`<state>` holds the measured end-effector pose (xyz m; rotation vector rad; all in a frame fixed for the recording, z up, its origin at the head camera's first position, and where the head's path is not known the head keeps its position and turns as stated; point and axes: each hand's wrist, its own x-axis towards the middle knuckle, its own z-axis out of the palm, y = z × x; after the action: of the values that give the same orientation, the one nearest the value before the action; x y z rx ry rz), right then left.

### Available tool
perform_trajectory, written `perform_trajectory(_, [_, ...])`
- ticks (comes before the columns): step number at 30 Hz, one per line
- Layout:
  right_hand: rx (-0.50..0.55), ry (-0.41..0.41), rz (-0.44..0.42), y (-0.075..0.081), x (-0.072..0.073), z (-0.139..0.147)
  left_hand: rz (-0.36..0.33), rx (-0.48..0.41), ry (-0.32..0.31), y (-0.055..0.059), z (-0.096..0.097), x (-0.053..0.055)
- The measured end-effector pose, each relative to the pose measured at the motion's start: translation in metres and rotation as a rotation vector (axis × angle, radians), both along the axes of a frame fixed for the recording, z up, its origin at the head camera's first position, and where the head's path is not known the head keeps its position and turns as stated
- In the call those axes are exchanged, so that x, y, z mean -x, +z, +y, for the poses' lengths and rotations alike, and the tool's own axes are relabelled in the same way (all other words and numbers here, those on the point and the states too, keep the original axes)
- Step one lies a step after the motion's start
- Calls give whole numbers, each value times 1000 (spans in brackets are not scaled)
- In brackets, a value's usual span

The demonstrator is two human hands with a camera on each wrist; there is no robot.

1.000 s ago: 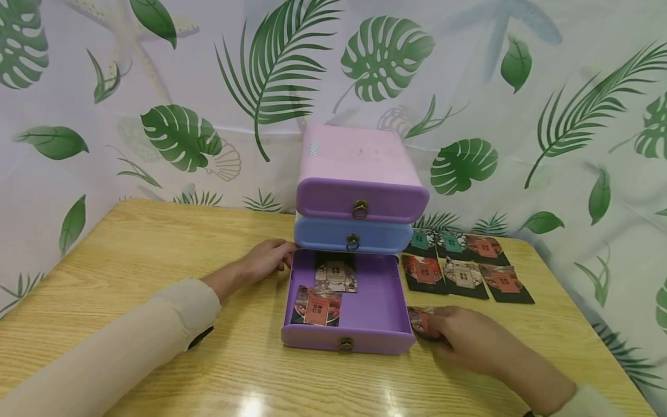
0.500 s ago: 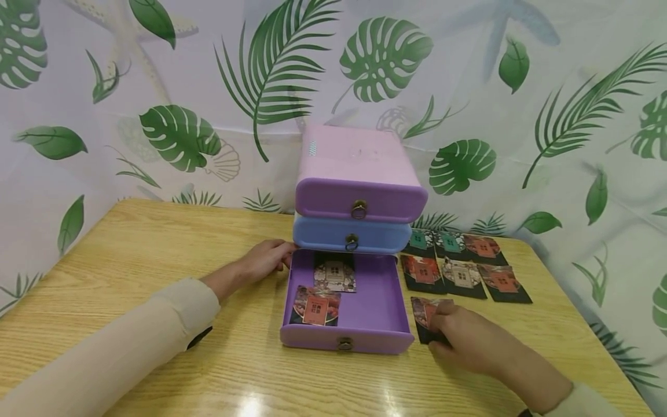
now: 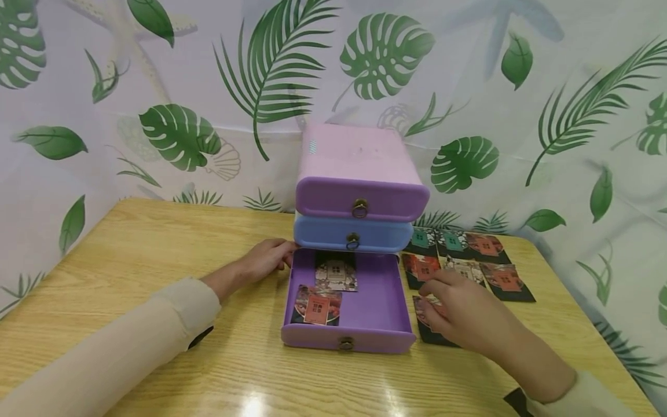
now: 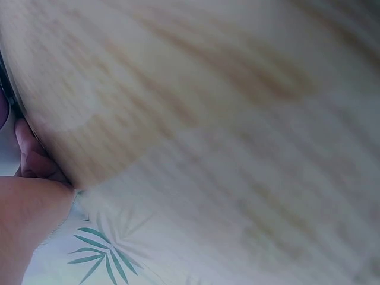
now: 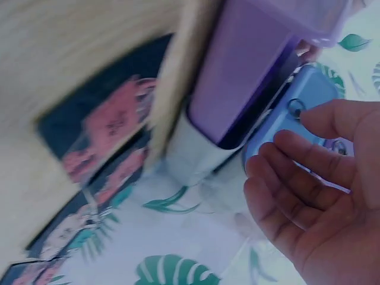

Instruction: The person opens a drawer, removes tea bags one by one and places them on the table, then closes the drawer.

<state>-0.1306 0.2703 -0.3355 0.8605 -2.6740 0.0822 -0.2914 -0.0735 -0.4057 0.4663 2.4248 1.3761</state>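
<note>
My right hand hovers over a flat dark packet with a red label, which lies on the table right of the drawer. Its fingers are loosely bent with nothing between them, as the right wrist view also shows. My left hand rests against the left side of the drawer unit, fingertips at its edge beside the pulled-out purple drawer. Inside that drawer lie a cream-labelled packet at the back and a red-labelled packet at the front left. The left wrist view is mostly blurred table and sleeve.
Above the purple drawer sit a closed blue drawer and a closed upper purple drawer under a pink casing. Several more packets lie in two rows to the right. A leaf-print cloth hangs behind the table.
My right hand has set the red-labelled packet flat on the table right of the drawer, let go, and lifted slightly up and away. The left hand stays in place.
</note>
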Motion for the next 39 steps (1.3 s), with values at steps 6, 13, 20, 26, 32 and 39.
perform_trajectory(6, [15,90,90,7,4,-22,2,16,-1,1,0,0])
perform_trajectory(13, [-25,75,-8,6,6,-45,8,32,-16,3,2,0])
perform_trajectory(20, [-54,116,-93,2,14,-63,5,35,-14,3,2,-1])
perform_trajectory(26, [-100,153,-175,-5,28,-77,9,29,-19,3,0,-1])
perform_trajectory(32, [-193,172,-238,-7,41,-94,6,18,-22,3,-2,-1])
perform_trajectory(39, [-281,168,-327,-6,50,-116,2,-8,-20,2,-1,0])
